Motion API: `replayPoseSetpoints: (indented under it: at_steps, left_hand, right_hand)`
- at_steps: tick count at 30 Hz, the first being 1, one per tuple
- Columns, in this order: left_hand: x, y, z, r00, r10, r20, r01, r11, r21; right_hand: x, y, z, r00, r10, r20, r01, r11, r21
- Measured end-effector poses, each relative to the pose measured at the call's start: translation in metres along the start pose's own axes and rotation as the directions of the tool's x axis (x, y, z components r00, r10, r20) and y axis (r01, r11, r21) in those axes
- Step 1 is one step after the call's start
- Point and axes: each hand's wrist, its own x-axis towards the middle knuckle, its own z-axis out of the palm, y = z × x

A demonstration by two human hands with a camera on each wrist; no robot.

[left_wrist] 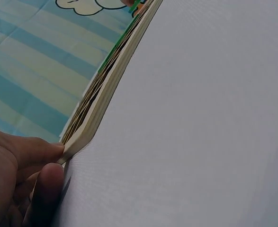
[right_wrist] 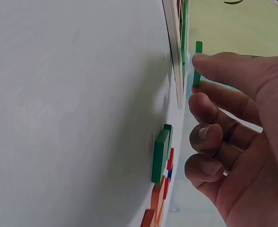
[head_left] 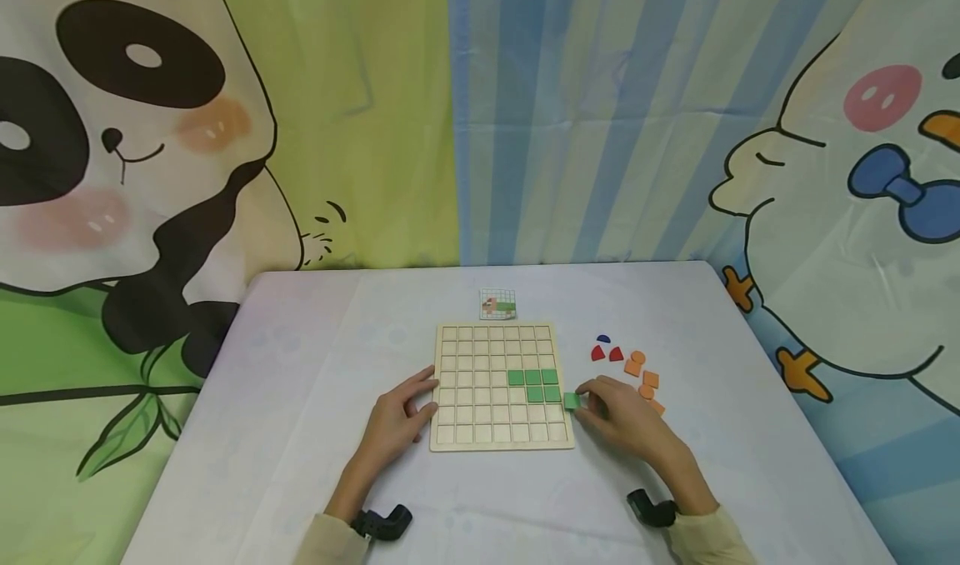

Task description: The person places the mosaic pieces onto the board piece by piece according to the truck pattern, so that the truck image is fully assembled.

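Note:
A pale wooden grid board (head_left: 501,447) lies on the table, with several green square tiles (head_left: 533,377) set in cells at its right side. My left hand (head_left: 392,417) rests against the board's left edge, thumb and index finger touching the rim apart from each other. Between thumb and index finger, my right hand (head_left: 628,417) pinches a green square tile (head_left: 572,401) just off the board's right edge. In the right wrist view that tile (right_wrist: 199,46) is seen edge-on, raised off the table, and the other fingers are curled. Below it, green tiles (right_wrist: 160,156) lie on the table, hidden under the hand in the head view.
Beyond the board lies a small picture card (head_left: 498,304) with a gridded coloured pattern. Right of the board are red pieces (head_left: 597,353), a dark blue half-round piece (head_left: 603,339) and several orange pieces (head_left: 651,379), some partly behind my right hand. A printed curtain (head_left: 585,115) hangs behind the table.

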Motion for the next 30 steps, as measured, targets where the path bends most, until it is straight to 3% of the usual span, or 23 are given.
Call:
replayPoseSetpoints:
  at_steps: [12,18,30]
  left_hand:
    - [0.000,-0.002,0.002,0.999,0.034,-0.013,-0.033,0.999,0.009]
    - [0.000,-0.002,0.001,1.000,0.020,-0.006,-0.020,1.000,0.009]
    - [0.001,-0.003,0.001,1.000,0.010,-0.004,-0.010,1.000,0.001]
  right_hand:
    - [0.010,-0.010,0.007,0.999,-0.051,-0.004,0.051,0.999,-0.021]
    - [0.015,-0.015,0.011,0.998,-0.056,-0.015,0.055,0.997,-0.053]
    - [0.027,-0.027,0.015,0.994,-0.108,-0.003,0.108,0.994,-0.023]
